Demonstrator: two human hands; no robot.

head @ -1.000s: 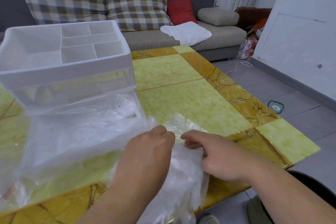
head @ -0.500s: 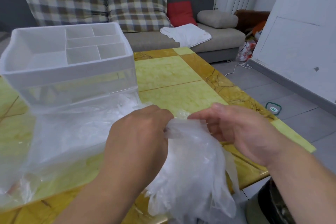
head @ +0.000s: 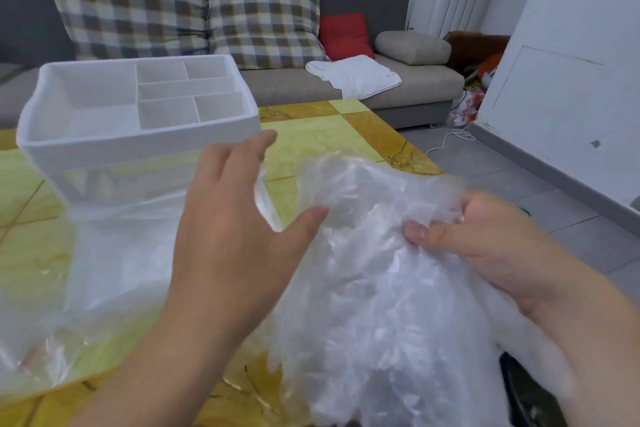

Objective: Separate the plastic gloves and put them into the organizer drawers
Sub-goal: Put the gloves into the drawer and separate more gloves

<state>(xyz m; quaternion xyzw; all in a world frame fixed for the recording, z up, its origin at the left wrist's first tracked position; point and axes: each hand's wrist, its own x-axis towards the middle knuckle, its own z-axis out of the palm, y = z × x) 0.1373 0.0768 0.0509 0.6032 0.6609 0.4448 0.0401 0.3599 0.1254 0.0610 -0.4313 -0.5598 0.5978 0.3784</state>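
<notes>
A crumpled bunch of clear plastic gloves (head: 374,274) hangs in the air at centre right, above the table's near edge. My right hand (head: 485,239) grips its upper right part, thumb and curled fingers pinching the film. My left hand (head: 232,218) hovers just left of the bunch with fingers spread and straight, the thumb near or touching the plastic. The white organizer (head: 138,146) with a divided top tray and clear drawers below stands on the table at the left. Its drawer fronts are partly hidden behind my left hand and the bag.
A clear plastic bag (head: 104,260) lies spread on the yellow-tiled table (head: 329,139) in front of the organizer. Behind are a grey sofa (head: 408,94) with checked cushions, a red cushion and a white cloth (head: 353,74). Grey floor lies to the right.
The glove bunch has been lifted off the table and drawn right by my right hand. My left hand let go of it and opened its fingers.
</notes>
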